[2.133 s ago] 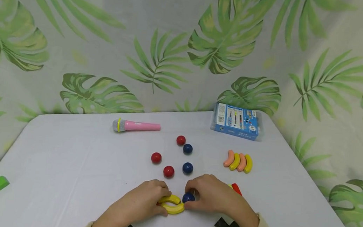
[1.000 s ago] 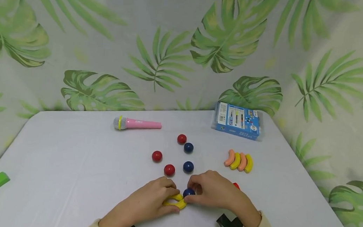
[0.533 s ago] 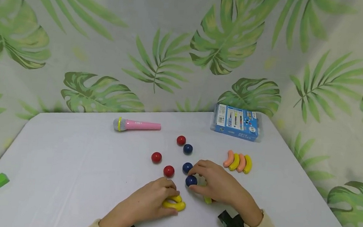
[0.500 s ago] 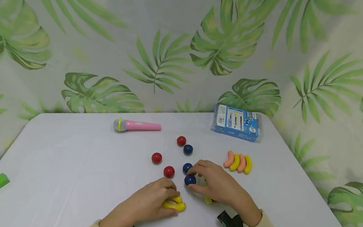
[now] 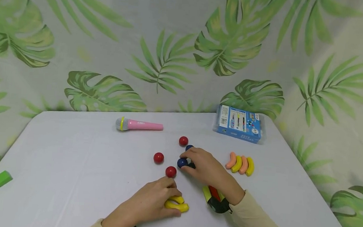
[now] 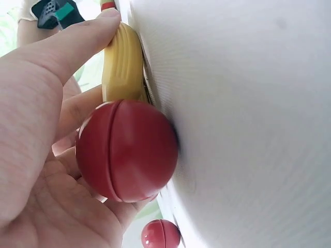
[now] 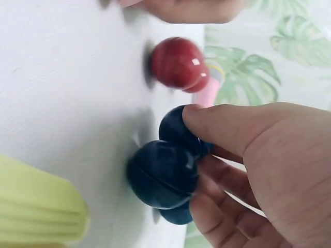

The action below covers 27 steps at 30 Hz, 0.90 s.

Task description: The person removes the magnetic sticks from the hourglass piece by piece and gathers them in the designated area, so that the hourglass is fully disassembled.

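Note:
My left hand [image 5: 148, 199] curls around two curved yellow sticks [image 5: 177, 207] that lie as facing arcs, thumb on the near one. In the left wrist view a red ball [image 6: 126, 151] sits at the end of the yellow stick, inside the hand; from the head that ball is hidden. My right hand [image 5: 204, 166] pinches a blue ball [image 5: 182, 163] between thumb and fingers. A second blue ball [image 5: 192, 165] is partly covered by those fingers, and another blue ball [image 5: 189, 147] shows just beyond them. The right wrist view has the blue balls [image 7: 163, 174] bunched at the fingertips.
Loose red balls [image 5: 170, 172] lie left of the right hand. Yellow-green and red sticks [image 5: 214, 193] are under the right wrist. Pink and yellow curved sticks [image 5: 243, 165] stand in a row at right. Farther back are a toy microphone [image 5: 144, 125] and a blue box [image 5: 239, 124]; a green block [image 5: 2, 178] is far left.
My right hand has carried the blue ball away from the yellow sticks, forward and slightly left, up to the other blue balls. The left hand keeps its hold on the curved sticks.

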Available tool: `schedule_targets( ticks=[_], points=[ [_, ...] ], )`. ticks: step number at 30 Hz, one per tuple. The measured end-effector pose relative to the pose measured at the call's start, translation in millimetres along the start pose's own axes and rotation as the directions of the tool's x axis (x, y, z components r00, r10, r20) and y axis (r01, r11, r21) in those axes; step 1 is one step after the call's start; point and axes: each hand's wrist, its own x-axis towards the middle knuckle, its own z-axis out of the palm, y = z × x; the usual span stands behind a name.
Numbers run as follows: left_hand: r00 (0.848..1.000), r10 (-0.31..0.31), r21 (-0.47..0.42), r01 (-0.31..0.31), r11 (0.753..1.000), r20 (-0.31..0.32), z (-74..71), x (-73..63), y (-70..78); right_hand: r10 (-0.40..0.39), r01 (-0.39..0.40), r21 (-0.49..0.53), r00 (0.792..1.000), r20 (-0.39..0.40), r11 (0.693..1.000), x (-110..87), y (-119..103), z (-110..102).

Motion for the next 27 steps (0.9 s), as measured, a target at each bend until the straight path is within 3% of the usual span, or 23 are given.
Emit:
schedule_targets(
  ticks=[5,8,11,14,17,20,24,27],
  points=[
    [1.000,0.006,-0.002,-0.006,1.000,-0.009,0.4,0.1,0.7,0.016,-0.015,-0.027,1.000,0.024,1.000,0.6,1.6,3.0],
    [0.999,-0.006,-0.044,0.008,0.999,0.033,-3.7,-0.4,-0.9,0.040,-0.040,-0.035,0.999,0.003,0.999,-4.5,0.4,1.5],
    [0.995,-0.044,-0.094,0.052,0.994,0.091,-14.8,-3.3,-5.1,0.037,-0.038,-0.027,0.998,-0.049,0.999,-15.6,-3.3,-2.7],
    [0.989,-0.093,-0.110,0.106,0.988,0.119,-27.2,-8.6,-10.9,-0.011,0.012,0.010,0.998,-0.068,1.000,-32.0,-7.8,-5.2],
    [0.985,-0.119,-0.122,0.134,0.983,0.126,-31.4,-15.0,-15.6,-0.079,0.079,0.051,0.997,-0.005,0.996,-49.9,-13.2,-2.0],
    [0.986,-0.113,-0.153,0.132,0.979,0.126,-26.5,-20.6,-18.7,-0.119,0.110,0.080,0.986,0.115,0.991,-64.7,-19.4,6.1],
    [0.993,-0.080,-0.160,0.094,0.983,0.088,-16.1,-28.3,-22.8,-0.107,0.093,0.069,0.964,0.242,0.993,-78.1,-25.9,18.1],
    [0.996,-0.059,-0.131,0.067,0.989,0.059,-10.8,-33.9,-26.2,-0.088,0.076,0.057,0.960,0.264,0.996,-84.5,-26.7,23.5]
  ],
)
